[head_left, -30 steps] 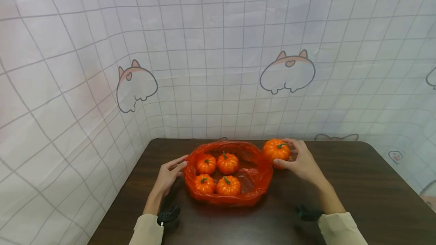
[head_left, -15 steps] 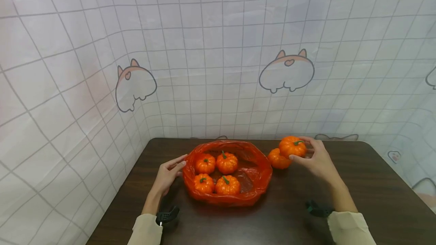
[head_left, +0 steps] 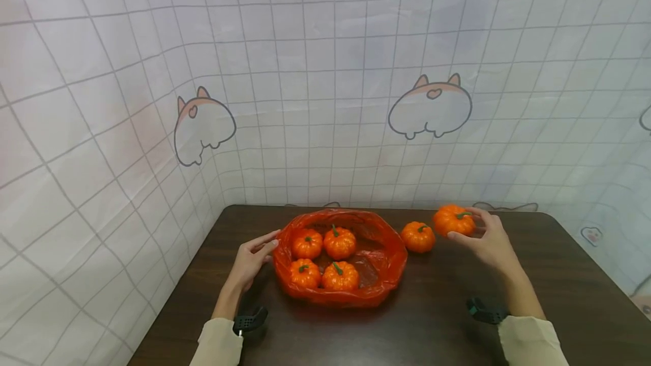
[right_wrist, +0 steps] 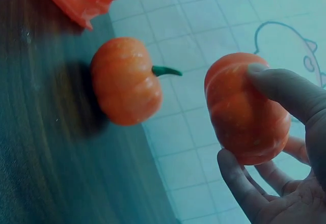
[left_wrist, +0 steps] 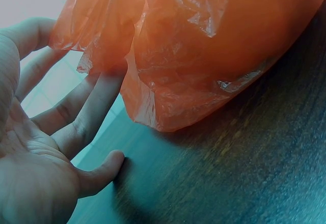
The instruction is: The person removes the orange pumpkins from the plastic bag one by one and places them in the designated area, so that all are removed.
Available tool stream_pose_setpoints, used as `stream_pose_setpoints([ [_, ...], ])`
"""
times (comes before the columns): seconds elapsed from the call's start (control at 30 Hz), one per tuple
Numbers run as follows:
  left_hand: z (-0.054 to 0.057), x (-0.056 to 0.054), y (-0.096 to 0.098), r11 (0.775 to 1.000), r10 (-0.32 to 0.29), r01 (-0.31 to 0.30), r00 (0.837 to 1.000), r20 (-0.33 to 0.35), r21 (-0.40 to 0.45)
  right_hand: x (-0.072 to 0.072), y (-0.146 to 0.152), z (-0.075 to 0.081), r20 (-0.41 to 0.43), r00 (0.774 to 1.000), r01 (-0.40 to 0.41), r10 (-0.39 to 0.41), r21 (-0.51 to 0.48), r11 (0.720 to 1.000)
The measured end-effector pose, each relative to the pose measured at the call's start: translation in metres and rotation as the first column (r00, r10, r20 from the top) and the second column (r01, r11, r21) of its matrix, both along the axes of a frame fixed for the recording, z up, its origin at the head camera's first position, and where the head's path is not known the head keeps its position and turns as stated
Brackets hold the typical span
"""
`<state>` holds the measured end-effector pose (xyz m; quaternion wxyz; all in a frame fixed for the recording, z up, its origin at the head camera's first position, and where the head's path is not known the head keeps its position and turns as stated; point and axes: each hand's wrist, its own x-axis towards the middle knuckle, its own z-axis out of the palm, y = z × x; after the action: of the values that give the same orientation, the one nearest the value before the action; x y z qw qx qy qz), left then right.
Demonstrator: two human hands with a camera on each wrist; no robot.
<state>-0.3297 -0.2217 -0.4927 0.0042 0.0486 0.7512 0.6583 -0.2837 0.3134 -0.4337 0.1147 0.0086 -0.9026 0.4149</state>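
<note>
"Low in the head view, what do we count?"

"One red bag (head_left: 351,298) on one table (head_left: 422,312), and six pumpkins: four small pumpkins (head_left: 340,243) inside, one loose pumpkin (head_left: 418,237) just beside the bag, between two and three o'clock, and one held pumpkin (head_left: 452,220) farther out that way. Our right hand (head_left: 492,242) grips it between thumb and fingers; our left hand (head_left: 249,264), at nine o'clock, holds the bag's edge."

"And the left wrist view?"

"Thumb and fingers sit at the bag's folds, toward ten o'clock. It's thin and crinkled; we'd guess soft and easily torn, so we'd take a good fold of rim."

"From the right wrist view, how will our pumpkin handle?"

"Light and firm, we think, maybe slippery with that gloss. We'd take it by opposite sides and spare the stem. The loose pumpkin's green stem (right_wrist: 167,71) points to three."
</note>
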Motion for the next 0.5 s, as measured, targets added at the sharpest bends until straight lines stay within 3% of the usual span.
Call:
stream_pose_setpoints([
  [0.5, -0.002, -0.001, 0.000, 1.000, -0.002, 0.003, 1.000, -0.013, 0.005, -0.007, 0.012, -0.027, 0.077, 0.997, 0.030, -0.030, -0.003, 1.000],
])
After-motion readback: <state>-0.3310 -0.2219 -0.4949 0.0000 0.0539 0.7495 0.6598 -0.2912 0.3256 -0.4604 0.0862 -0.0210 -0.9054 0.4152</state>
